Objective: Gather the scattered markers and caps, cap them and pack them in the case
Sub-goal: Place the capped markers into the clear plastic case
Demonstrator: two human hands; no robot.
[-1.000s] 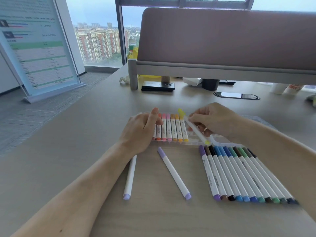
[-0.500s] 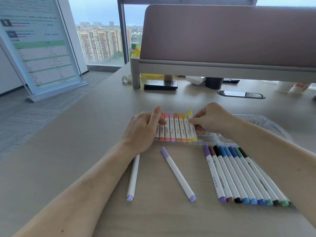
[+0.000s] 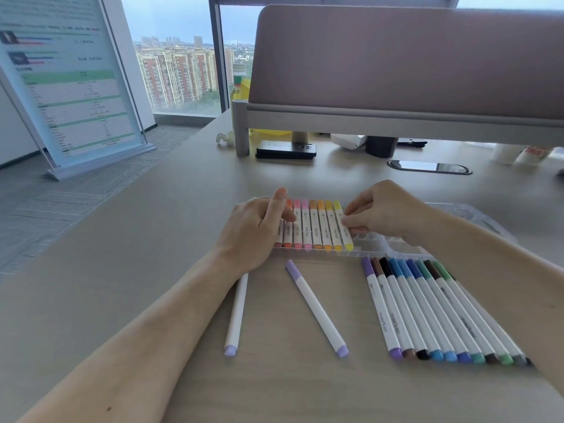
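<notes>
In the clear case point(image 3: 374, 243) on the surface point(image 3: 152, 270): a row of warm-coloured markers point(image 3: 316, 230), lying side by side. At the row's right end, the yellow marker point(image 3: 338, 209), pinched by the curled fingers of the right hand point(image 3: 386, 215). Over the left end, the left hand point(image 3: 254, 232), fingers loosely bent, resting on the markers, gripping nothing. Nearer, loose on the surface: 2 lilac markers point(image 3: 316, 306), apart from each other, and a tight row of darker markers point(image 3: 427, 309).

1. The left hand point(image 3: 256, 233) hides the first markers in the case point(image 3: 370, 241).
2. The right hand point(image 3: 384, 215) covers part of the yellow marker point(image 3: 347, 241).
3. The right arm point(image 3: 488, 270) hides the end of the loose row point(image 3: 427, 309).
4. The sign's point(image 3: 70, 87) words are too blurry.
</notes>
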